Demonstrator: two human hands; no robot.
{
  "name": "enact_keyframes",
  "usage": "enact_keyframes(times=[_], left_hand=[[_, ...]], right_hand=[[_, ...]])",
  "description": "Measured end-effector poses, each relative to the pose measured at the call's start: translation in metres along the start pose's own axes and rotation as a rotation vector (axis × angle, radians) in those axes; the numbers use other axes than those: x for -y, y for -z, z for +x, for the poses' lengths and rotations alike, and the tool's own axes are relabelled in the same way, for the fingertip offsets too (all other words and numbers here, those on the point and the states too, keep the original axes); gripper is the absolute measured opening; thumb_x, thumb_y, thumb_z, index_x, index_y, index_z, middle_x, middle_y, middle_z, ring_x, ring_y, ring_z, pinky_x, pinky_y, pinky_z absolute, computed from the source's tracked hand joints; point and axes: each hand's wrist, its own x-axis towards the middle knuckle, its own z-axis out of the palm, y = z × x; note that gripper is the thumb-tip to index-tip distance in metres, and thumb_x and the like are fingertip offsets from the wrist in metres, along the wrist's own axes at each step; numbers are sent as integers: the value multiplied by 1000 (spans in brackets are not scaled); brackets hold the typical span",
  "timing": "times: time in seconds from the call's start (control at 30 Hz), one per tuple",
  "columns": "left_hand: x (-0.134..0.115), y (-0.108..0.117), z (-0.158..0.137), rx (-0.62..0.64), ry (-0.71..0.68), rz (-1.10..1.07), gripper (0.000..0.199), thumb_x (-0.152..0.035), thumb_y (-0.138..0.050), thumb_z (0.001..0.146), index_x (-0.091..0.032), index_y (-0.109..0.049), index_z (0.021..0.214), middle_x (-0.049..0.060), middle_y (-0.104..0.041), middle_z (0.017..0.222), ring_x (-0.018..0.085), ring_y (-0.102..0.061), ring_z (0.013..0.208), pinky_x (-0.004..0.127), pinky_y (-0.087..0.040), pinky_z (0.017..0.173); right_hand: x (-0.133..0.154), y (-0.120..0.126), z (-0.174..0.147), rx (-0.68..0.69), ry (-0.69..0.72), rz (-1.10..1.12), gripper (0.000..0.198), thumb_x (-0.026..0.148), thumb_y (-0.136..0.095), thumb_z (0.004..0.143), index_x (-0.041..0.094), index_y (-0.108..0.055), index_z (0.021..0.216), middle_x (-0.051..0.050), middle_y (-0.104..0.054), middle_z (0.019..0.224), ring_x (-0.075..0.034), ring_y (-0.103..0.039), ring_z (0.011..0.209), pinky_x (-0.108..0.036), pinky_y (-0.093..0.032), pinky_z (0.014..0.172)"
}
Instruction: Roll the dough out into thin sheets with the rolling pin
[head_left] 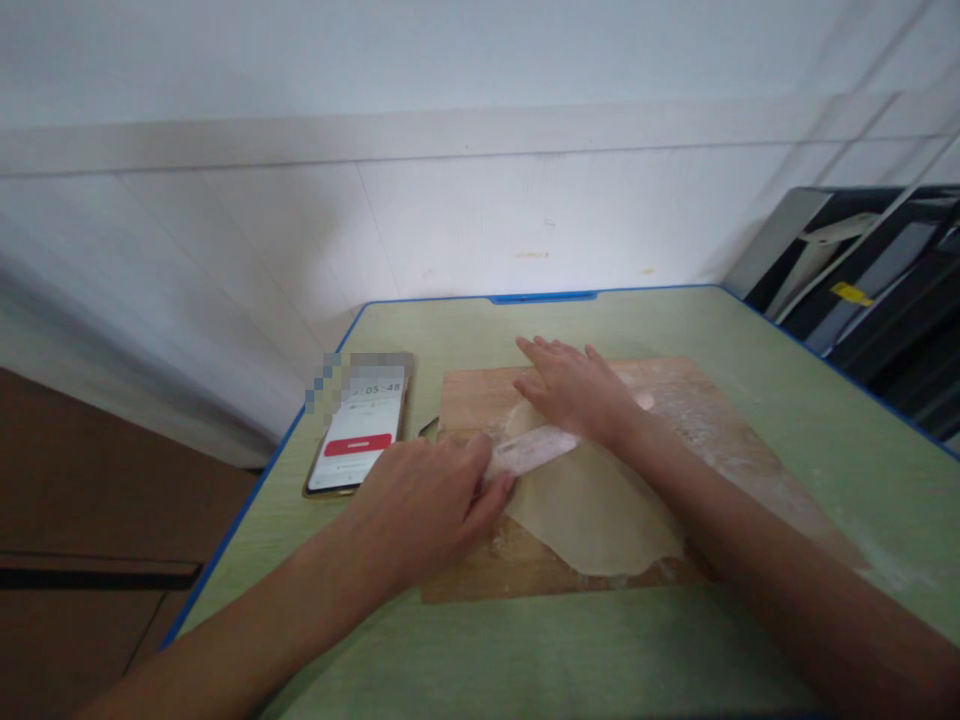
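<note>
A thin sheet of pale dough (pixel 600 515) lies spread on a floured wooden board (pixel 480 395). Across it rests a whitish, flour-dusted rolling pin (pixel 532 450), slanting up to the right. My left hand (pixel 439 490) is wrapped round the pin's left end. Over its right part, my right hand (pixel 570 385) lies palm down with the fingers stretched out and slightly apart. The palm and forearm hide the pin's far end and some of the dough.
A phone (pixel 352 430) showing a running timer lies left of the board. The green table (pixel 562 650) has a blue edge and stands near a white wall (pixel 465 220). Dark items (pixel 885 260) stand beyond the right edge. Loose flour (pixel 892 570) dusts the tabletop at right.
</note>
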Motion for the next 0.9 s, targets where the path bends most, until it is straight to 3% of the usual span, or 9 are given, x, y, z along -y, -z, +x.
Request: enact_keyframes(times=[0.4,0.67,0.9], left_hand=[[-6,-2,-2,-15,2,75,30,-39,-30,90,-18,-51,85,5,-61,67,24,-59,54,28,-34,43],[-7,-7,-1,-50,-18,97,26,-39,-35,88,-19,-51,86,5,-62,70,26,-61,59,29,-37,43],[-8,-8,-2,-66,-18,95,25,-38,-35,88,-19,-51,87,5,-62,71,25,-60,59,29,-35,43]], right_hand=[[5,1,-30,-110,0,-51,47,31,-30,89,17,-38,133,-9,-46,132,-26,-42,119,-49,-26,99],[13,2,-64,-164,53,-18,45,27,-20,92,17,-43,129,-6,-51,128,-22,-44,118,-48,-19,103],[13,1,-73,-160,62,-24,46,29,-20,91,18,-44,129,-7,-51,128,-23,-42,120,-49,-23,100]])
